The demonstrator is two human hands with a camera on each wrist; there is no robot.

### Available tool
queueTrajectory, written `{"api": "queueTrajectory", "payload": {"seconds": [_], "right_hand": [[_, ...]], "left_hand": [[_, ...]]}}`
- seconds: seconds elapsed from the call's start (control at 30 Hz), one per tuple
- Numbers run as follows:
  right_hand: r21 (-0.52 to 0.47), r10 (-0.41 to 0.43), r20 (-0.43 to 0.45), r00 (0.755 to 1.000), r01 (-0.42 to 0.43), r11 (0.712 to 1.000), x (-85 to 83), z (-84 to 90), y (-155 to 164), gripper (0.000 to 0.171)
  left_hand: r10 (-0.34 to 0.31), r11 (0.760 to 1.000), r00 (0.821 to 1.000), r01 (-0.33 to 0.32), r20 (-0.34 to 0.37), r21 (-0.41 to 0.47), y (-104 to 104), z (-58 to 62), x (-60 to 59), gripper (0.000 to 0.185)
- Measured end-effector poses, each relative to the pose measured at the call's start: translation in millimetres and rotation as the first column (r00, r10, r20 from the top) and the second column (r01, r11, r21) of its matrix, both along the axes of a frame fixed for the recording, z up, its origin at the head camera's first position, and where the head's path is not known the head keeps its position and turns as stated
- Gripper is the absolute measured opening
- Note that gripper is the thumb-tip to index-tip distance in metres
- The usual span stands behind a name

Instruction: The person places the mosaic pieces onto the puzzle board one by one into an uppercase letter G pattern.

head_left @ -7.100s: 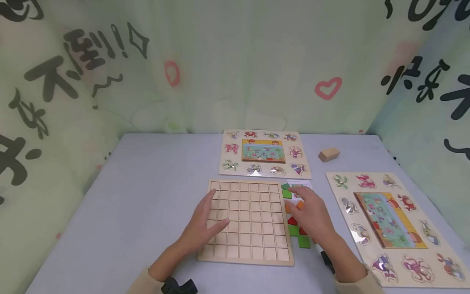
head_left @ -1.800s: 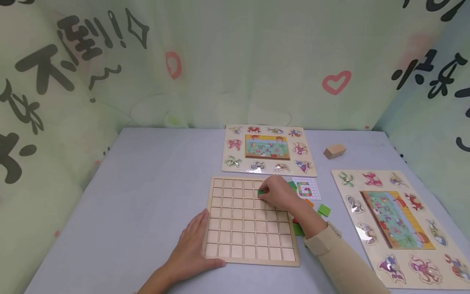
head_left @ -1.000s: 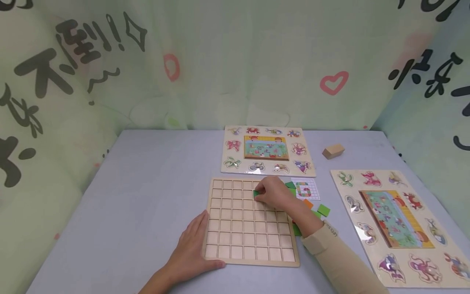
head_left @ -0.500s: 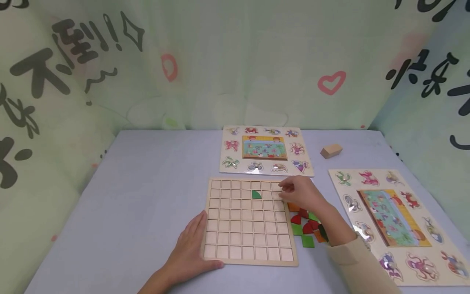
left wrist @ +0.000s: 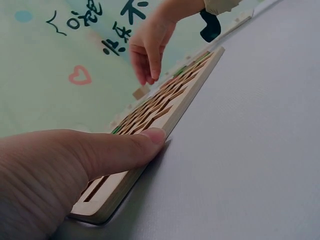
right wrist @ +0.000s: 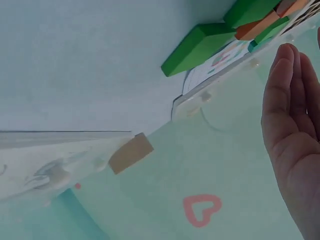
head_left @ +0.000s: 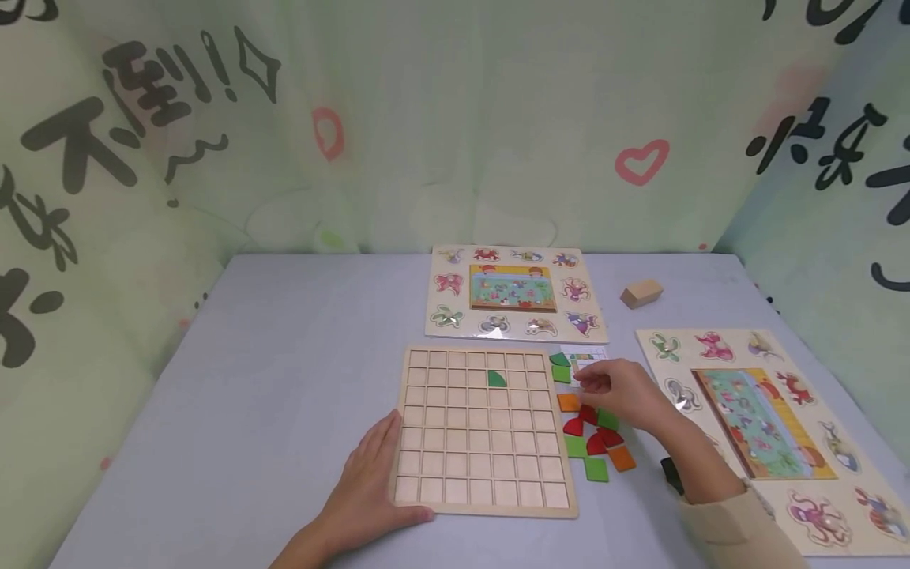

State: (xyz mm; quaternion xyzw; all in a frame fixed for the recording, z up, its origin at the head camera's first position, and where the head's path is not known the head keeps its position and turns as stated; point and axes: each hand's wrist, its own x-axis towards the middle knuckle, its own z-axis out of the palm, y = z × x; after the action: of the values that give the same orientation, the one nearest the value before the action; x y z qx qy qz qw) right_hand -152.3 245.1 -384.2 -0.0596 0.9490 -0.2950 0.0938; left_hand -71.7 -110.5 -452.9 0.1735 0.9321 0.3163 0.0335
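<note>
A wooden grid board (head_left: pixel 486 438) lies flat, with a green quarter-circle tile (head_left: pixel 496 379) in one cell of its second row from the back. My left hand (head_left: pixel 373 474) rests at the board's near left corner, fingers along its left side. In the left wrist view its straight thumb (left wrist: pixel 120 150) presses on the near edge. To the right of the board my right hand (head_left: pixel 629 395) hovers over the loose tiles, fingers bent loosely and nothing visible between them. Below it lie red quarter-circle tiles (head_left: pixel 573 427), orange square tiles (head_left: pixel 622 458) and green square tiles (head_left: pixel 596 469).
A printed pattern card (head_left: pixel 588 352) lies behind the tiles, partly covered by my right hand. One sea-animal puzzle board (head_left: pixel 462 332) sits behind the grid board, another (head_left: pixel 771 506) at the right. A small wooden block (head_left: pixel 641 293) stands at the back right.
My right hand has set the green quarter-circle tile in the grid, let go, and moved right over the loose tiles. The left hand has moved from over the board to its near left corner.
</note>
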Motion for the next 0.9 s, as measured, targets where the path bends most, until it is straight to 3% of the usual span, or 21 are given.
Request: {"api": "queueTrajectory", "payload": {"seconds": [0.17, 0.53, 0.9], "right_hand": [[0.025, 0.090, -0.006, 0.996, -0.090, 0.996, 1.0, -3.8, 4.2, 0.026], [0.027, 0.189, -0.067, 0.980, -0.187, 0.982, -3.4, -15.5, 10.2, 0.028], [0.043, 0.255, -0.031, 0.966, -0.254, 0.966, -10.0, -16.6, 11.3, 0.029]], "left_hand": [[-0.005, 1.000, 1.000, 0.005, -0.004, 0.002, 0.2, -0.9, 0.1, 0.120], [0.001, 1.000, 1.000, -0.002, 0.006, 0.005, 0.3, 1.3, 0.8, 0.120], [0.001, 1.000, 1.000, -0.001, 0.013, 0.009, -0.2, 2.0, 0.7, 0.119]]}}
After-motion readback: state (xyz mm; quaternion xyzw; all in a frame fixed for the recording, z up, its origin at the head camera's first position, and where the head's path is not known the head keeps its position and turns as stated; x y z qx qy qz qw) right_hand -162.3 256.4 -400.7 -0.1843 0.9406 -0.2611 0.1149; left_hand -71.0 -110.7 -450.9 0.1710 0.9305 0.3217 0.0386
